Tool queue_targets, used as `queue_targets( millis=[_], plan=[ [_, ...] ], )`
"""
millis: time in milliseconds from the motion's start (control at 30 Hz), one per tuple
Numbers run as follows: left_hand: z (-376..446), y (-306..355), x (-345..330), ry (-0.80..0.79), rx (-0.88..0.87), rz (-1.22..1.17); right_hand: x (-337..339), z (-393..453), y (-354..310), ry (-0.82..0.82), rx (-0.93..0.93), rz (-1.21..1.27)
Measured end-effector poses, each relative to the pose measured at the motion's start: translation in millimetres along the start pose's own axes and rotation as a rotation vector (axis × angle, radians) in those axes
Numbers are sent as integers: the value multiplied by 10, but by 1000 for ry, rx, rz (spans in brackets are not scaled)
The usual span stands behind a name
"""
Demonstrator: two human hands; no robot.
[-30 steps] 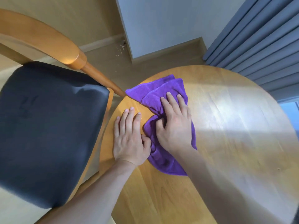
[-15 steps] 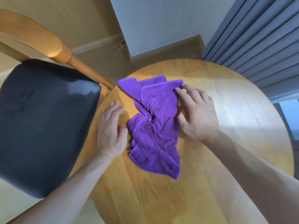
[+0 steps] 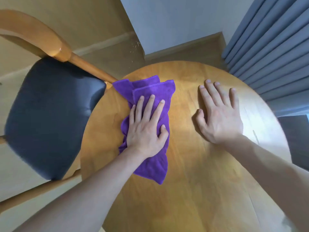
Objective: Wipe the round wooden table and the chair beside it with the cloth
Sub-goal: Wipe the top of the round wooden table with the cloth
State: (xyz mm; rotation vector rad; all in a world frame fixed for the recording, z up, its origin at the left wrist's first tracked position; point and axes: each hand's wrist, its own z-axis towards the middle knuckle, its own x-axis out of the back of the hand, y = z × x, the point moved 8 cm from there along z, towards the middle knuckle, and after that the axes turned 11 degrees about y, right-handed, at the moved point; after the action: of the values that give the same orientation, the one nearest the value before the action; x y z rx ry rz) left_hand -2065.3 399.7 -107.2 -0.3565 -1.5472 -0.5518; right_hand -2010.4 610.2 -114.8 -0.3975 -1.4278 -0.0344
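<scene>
A crumpled purple cloth lies on the left part of the round wooden table. My left hand presses flat on the middle of the cloth, fingers straight and pointing away from me. My right hand rests flat on the bare tabletop to the right of the cloth, fingers spread, apart from the cloth. Left of the table stands the chair, with a black padded seat and a curved wooden backrest.
Grey pleated curtains hang at the back right, close to the table's far edge. A white wall corner stands behind the table. The floor between chair and wall is pale wood.
My left hand moved from the bare table onto the cloth. My right hand left the cloth's right edge and now lies flat on the wood further right.
</scene>
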Motion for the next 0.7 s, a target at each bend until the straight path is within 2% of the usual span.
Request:
queue_targets(
  millis=[67,200,267,333,467,600,700],
  plan=[
    [45,-1,-6,-26,-104,16,-5,18,-21,10,4,21],
    [436,-105,-29,-167,-565,60,-7,23,3,28,12,10],
    [723,-137,-30,-194,-650,88,-7,28,-5,34,18,9],
    [944,-101,-31,-133,-523,59,-5,41,6,34,11,13],
    [1082,-222,-24,11,-88,-26,8,57,-8,19,-2,19],
    [1102,-290,-1,43,18,-75,90,104,91,-1,45,78],
    [1076,-378,9,106,283,-104,193,130,453,55,-35,20]
  ],
)
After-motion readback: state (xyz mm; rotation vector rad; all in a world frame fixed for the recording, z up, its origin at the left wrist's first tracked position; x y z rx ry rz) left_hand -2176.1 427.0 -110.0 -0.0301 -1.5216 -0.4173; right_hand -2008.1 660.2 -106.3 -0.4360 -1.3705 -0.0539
